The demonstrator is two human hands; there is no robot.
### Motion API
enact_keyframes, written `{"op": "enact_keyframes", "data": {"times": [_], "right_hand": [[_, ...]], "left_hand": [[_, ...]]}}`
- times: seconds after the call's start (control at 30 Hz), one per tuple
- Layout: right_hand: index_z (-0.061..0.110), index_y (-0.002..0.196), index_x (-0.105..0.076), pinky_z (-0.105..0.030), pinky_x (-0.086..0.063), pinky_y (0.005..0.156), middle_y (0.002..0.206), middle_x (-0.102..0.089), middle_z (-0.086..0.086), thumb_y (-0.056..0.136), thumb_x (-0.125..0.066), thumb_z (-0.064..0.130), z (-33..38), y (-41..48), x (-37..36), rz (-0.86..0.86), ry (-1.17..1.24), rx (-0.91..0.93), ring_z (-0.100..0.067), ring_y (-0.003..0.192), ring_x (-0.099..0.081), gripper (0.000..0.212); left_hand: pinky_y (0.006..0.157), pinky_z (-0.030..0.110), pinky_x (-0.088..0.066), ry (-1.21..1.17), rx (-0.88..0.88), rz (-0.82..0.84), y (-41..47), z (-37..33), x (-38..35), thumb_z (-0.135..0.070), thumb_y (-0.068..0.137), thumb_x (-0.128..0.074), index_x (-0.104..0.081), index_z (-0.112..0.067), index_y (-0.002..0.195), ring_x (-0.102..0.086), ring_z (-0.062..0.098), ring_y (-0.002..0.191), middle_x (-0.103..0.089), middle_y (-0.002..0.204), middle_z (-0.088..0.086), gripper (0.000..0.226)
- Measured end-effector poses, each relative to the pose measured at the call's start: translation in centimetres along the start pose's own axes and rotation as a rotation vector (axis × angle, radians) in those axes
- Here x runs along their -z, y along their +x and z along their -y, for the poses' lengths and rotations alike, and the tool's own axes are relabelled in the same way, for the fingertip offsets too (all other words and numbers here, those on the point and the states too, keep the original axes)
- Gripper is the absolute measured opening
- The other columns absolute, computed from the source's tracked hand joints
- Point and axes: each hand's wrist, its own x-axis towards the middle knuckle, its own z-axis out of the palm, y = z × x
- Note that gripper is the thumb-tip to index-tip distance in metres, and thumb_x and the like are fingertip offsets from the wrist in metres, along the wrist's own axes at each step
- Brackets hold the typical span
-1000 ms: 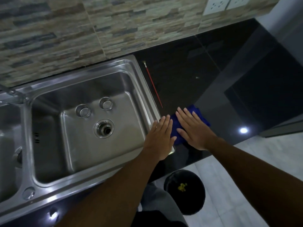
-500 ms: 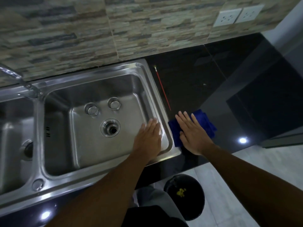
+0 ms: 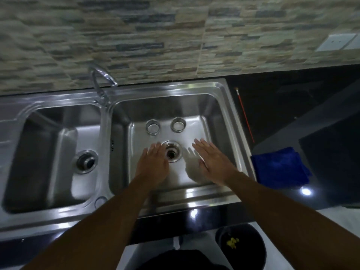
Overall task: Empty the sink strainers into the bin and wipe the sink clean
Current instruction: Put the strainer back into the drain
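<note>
Two strainers (image 3: 153, 127) (image 3: 178, 124) sit side by side near the right basin's (image 3: 212, 106) back wall, contents unreadable. Left hand (image 3: 153, 165) and right hand (image 3: 213, 162) hover flat, grip spread, flanking the drain (image 3: 171, 154). Blue cloth (image 3: 280, 168) lies on the worktop (image 3: 292, 106). The bin (image 3: 240, 248) holds yellow scraps (image 3: 232, 243).

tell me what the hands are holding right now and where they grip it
Nothing. The left hand and right hand are open and empty over the sink.
</note>
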Motion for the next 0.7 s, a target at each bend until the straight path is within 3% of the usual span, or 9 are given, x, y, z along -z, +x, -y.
{"op": "enact_keyframes", "data": {"times": [0.17, 0.33, 0.47, 0.7], "right_hand": [[0.009, 0.155, -0.024, -0.032, 0.001, 0.123, 0.164, -0.019, -0.010, 0.096, -0.046, 0.020, 2.5, 5.4, -2.3, 0.025, -0.017, -0.015, -0.025, 0.153, -0.012, 0.064], [0.007, 0.157, -0.014, -0.037, -0.001, 0.124, 0.165, -0.010, -0.013, 0.098, -0.042, 0.025, 2.9, 10.9, -4.6, 0.106, -0.031, -0.083, -0.029, 0.154, -0.006, 0.068], [0.007, 0.157, -0.012, -0.038, -0.002, 0.125, 0.165, -0.010, -0.013, 0.095, -0.047, 0.023, 2.2, 14.6, -5.8, 0.152, -0.039, -0.102, -0.030, 0.154, -0.005, 0.073], [0.000, 0.153, -0.019, -0.041, -0.006, 0.125, 0.161, -0.020, -0.018, 0.093, -0.048, 0.022, -0.7, 20.2, -8.0, 0.186, -0.043, -0.181, -0.035, 0.151, -0.010, 0.070]], "left_hand": [[0.127, 0.040, -0.003, 0.010, 0.064, -0.035, 0.9, 7.8, 1.3, -0.030, 0.104, -0.033, -0.018, -0.012, 0.159, -0.007, 0.023, 0.156, -0.013, 0.168, 0.009, 0.060], [0.127, 0.045, -0.003, 0.034, 0.143, -0.148, 2.7, 13.6, 1.7, -0.025, 0.103, -0.035, -0.011, -0.007, 0.160, 0.001, 0.029, 0.156, -0.002, 0.168, 0.014, 0.064], [0.127, 0.046, -0.004, -0.026, 0.158, -0.182, 4.1, 15.2, 0.8, -0.022, 0.103, -0.035, -0.006, -0.006, 0.160, 0.000, 0.029, 0.156, -0.003, 0.168, 0.016, 0.066], [0.127, 0.045, -0.009, 0.022, 0.168, -0.299, 4.8, 15.4, -1.2, -0.026, 0.099, -0.041, -0.015, 0.001, 0.157, -0.012, 0.035, 0.154, -0.012, 0.165, 0.022, 0.070]]}}
